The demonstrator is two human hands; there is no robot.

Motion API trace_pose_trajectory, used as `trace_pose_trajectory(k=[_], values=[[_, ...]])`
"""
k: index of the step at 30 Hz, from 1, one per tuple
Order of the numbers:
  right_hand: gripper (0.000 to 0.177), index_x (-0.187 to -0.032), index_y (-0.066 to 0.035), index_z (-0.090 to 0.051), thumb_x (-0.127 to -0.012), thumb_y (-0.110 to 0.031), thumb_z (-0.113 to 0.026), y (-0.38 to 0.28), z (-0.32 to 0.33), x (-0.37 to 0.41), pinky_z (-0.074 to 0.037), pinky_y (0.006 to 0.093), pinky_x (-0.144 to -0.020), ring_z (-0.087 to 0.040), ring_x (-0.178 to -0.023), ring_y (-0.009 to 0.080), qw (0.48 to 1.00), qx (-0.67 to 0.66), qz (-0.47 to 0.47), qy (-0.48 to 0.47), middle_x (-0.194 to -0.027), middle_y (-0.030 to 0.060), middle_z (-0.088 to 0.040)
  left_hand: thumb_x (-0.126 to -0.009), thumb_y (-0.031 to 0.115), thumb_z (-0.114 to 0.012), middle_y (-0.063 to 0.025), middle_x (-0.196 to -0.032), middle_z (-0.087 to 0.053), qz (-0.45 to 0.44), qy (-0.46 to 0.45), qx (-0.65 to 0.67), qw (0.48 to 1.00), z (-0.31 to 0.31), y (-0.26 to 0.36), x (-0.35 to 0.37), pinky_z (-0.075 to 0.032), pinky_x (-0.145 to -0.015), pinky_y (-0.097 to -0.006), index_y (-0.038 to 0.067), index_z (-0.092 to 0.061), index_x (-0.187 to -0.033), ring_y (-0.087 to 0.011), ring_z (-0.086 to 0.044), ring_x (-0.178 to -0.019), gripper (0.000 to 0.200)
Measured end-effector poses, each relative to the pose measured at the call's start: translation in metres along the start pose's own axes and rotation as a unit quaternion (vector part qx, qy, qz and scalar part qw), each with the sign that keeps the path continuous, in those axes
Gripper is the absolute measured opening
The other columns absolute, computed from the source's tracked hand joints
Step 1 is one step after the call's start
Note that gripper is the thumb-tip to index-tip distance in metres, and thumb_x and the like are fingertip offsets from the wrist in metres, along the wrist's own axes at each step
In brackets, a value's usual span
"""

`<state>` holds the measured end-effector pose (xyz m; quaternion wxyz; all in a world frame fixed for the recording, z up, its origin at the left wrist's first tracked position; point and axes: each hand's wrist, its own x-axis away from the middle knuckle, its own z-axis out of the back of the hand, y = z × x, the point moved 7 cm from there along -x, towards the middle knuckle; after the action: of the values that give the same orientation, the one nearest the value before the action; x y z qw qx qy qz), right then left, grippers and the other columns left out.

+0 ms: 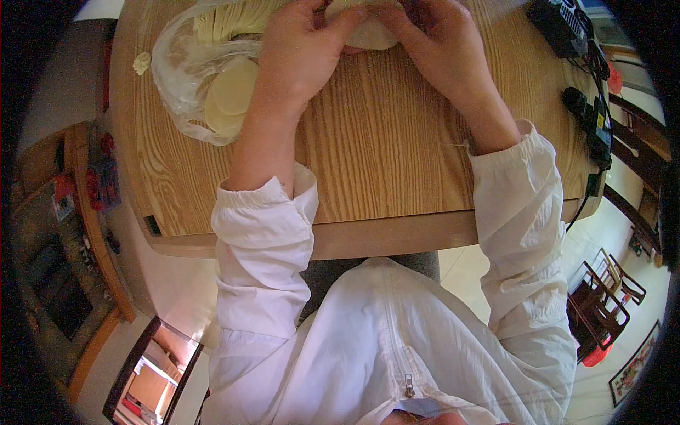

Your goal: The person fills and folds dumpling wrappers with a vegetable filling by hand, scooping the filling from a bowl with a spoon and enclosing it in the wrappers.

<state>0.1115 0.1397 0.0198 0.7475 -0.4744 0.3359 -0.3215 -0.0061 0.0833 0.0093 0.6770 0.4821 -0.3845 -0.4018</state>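
At the top edge of the head view, a thin, pale round dumpling wrapper [374, 34] is stretched between my two hands. My left hand [303, 53] pinches its left side between thumb and fingers. On the other side my right hand [445, 49] grips it the same way, thumb against the dough. The frame edge cuts off the upper part of the wrapper and some fingertips. Just left of my left hand lies a clear plastic bag [173, 81] with loose round wrappers [232, 95] and a stack of wrappers [230, 23] inside.
A small crumpled dough scrap [142, 63] lies on the wooden table [382, 156] at the far left. Black power adapters [589, 117] with cords sit along the right edge, below a black box [559, 27]. A dark wooden chair [598, 308] stands off to the right.
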Motion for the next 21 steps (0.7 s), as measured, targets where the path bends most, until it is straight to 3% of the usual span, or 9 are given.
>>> trace_pose_trajectory(k=[7,13,21], values=[[0.010,-0.087,0.002,-0.053,-0.084,-0.007,-0.054,0.005,-0.001,-0.001,-0.044,0.0265,-0.058,-0.051,-0.065,0.0119,0.999,-0.005,0.039,-0.005,-0.074,0.0087,-0.056,-0.083,0.012,-0.058,-0.0033,-0.071,-0.056,-0.012,-0.001,-0.055,0.998,0.000,-0.002,-0.002,-0.042,-0.061,-0.0249,-0.002,-0.057,-0.083,-0.0103,-0.049,-0.064,0.014],[0.009,-0.084,0.003,-0.053,-0.084,-0.007,-0.053,-0.001,0.001,0.000,-0.043,0.0263,-0.057,-0.050,-0.064,0.0118,1.000,0.024,0.001,-0.018,-0.070,0.0087,-0.055,-0.081,0.013,-0.060,-0.0025,-0.067,-0.054,-0.005,0.002,-0.089,0.996,0.001,-0.004,-0.004,-0.040,-0.056,-0.0247,-0.002,-0.057,-0.080,-0.0093,-0.046,-0.059,0.015],[0.010,-0.084,0.002,-0.052,-0.084,-0.008,-0.053,0.000,0.002,0.000,-0.042,0.0265,-0.057,-0.049,-0.064,0.0113,0.999,0.040,0.003,-0.022,-0.071,0.0089,-0.055,-0.082,0.013,-0.059,-0.0040,-0.071,-0.057,-0.005,-0.002,-0.080,0.997,0.000,-0.004,-0.004,-0.042,-0.059,-0.0248,-0.002,-0.057,-0.083,-0.0098,-0.050,-0.062,0.015]])
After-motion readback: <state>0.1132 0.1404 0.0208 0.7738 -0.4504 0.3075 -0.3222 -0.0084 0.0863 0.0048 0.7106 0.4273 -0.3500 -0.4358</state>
